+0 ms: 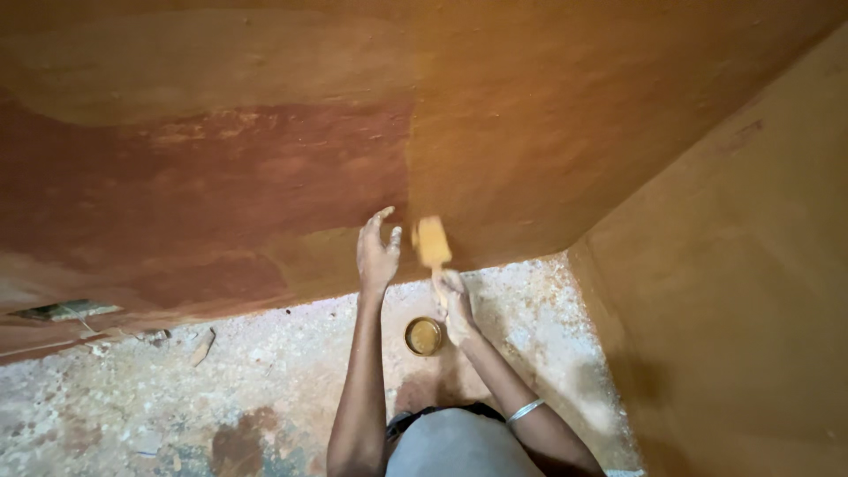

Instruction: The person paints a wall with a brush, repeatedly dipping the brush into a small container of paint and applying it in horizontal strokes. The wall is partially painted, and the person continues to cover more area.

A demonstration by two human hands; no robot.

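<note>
Against the wall (265, 159), a large brown-orange surface patched darker red on one side and more yellow on the other, a person works with 2 bare hands seen from a head-worn camera looking down. Right hand (456, 305), nearer the floor than the left and wearing a metal bangle (525, 410) further down the wrist, is closed around the handle of a paintbrush (432, 243), whose broad, paint-laden head is blurred as it meets the wall at the seam between the 2 tones. Left hand (377, 254) holds nothing; its fingers are spread and rest on or just off the wall beside the brush head, and which is hard to tell. Below the wall, on the speckled floor (265, 380), a small round tin (424, 336) of ochre liquid sits between the forearms. Judging by its look, the brush is light and stiff in the handle, soft and wet at the bristles, and likely slippery where paint has run, so the handle is the place to grip. Motion blur hides the bristles; scraps (201, 346) at the foot of the wall are too small to identify, and the person's body is cut off by the frame edge.
</note>
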